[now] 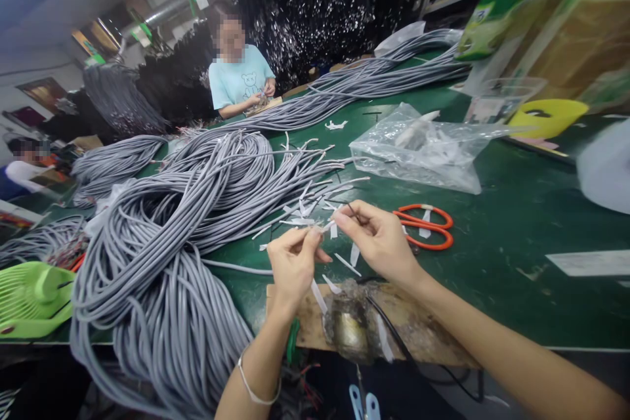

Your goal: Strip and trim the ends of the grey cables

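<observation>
My left hand (pixel 295 262) is closed in a pinch on a grey cable (pixel 239 268), which runs in from the coils at the left. Its whitish end (pixel 329 226) shows between my two hands. My right hand (pixel 377 236) pinches that end between thumb and forefinger, and a thin dark piece sticks up by its fingers. White paper-like scraps (pixel 306 209) lie just beyond my hands. Scissors with orange handles (pixel 433 236) rest right of my right hand, blades partly hidden. Below my wrists sits a worn wooden board (pixel 308 325) carrying a stained metal device (pixel 349 328).
Big coils of grey cable (pixel 162 223) fill the left side. A clear plastic bag (pixel 418 151), a yellow container (pixel 546 118) and a green fan (pixel 37 298) stand around the green table (pixel 512 223). Light-blue handles (pixel 364 403) hang at the front edge. Two people sit beyond.
</observation>
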A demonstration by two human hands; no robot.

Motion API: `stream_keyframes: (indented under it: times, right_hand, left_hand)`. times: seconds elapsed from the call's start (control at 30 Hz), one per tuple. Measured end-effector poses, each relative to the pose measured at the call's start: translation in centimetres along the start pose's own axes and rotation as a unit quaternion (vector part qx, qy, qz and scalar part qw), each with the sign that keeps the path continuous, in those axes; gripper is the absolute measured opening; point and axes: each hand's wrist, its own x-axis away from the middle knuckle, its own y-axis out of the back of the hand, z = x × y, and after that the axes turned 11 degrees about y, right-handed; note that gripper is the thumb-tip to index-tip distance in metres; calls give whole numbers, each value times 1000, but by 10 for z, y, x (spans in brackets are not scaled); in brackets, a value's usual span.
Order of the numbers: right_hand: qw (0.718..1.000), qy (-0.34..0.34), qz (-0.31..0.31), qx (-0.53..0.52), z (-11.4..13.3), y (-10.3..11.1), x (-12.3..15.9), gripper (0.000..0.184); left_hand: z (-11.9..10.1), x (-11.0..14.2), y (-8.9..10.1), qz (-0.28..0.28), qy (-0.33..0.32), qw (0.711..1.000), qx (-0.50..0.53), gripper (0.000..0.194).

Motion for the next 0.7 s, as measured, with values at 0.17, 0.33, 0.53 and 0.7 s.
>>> stream_keyframes:
  times: [0.17,0.33,0.53,0.7]
  right_hand:
    - [990,-68,-3,-122,-1,-3,-1,25]
    - [984,-89,-28,-153,-3,0,-4,19]
    - [988,-73,-32,-129,-4,5,-9,26]
    - [949,-124,74,-280,-6,5,-9,49]
  left_hand:
    - [-2,3,-4,-70,-34,997,-12,28]
    - [-11,0,-3,19,24,1000,7,24]
    - [-12,-6,9,86,43,995,-6,26]
    - [-6,-11,13,126,50,991,11,40]
